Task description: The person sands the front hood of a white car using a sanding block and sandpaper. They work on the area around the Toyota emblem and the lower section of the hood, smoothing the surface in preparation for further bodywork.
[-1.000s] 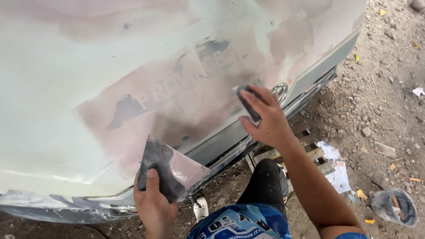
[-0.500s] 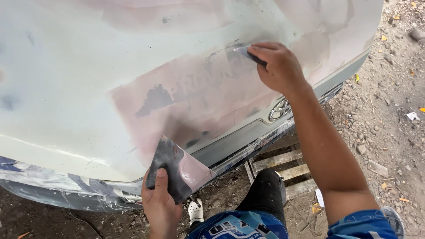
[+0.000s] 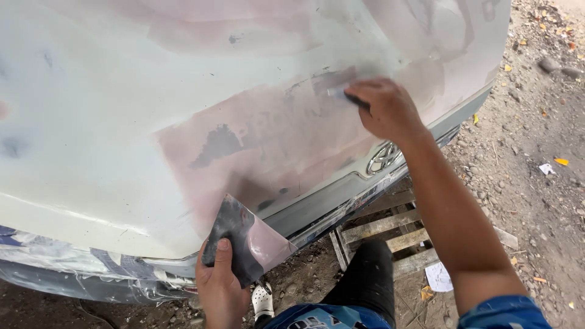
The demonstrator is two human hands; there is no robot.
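Right hand [image 3: 387, 109] is closed around a small spreader [image 3: 341, 93], its blade pressed flat on the pinkish filler patch [image 3: 268, 140] of the car panel [image 3: 91, 122], toward the panel's upper right. Left hand [image 3: 220, 286] is clamped on a dark mixing board [image 3: 247, 239] smeared with pink filler, thumb on top, held just below the panel's lower edge. A chrome emblem [image 3: 382, 158] is seen beneath the right wrist. A wooden pallet [image 3: 390, 228] lies on the dirt ground [image 3: 524, 152].
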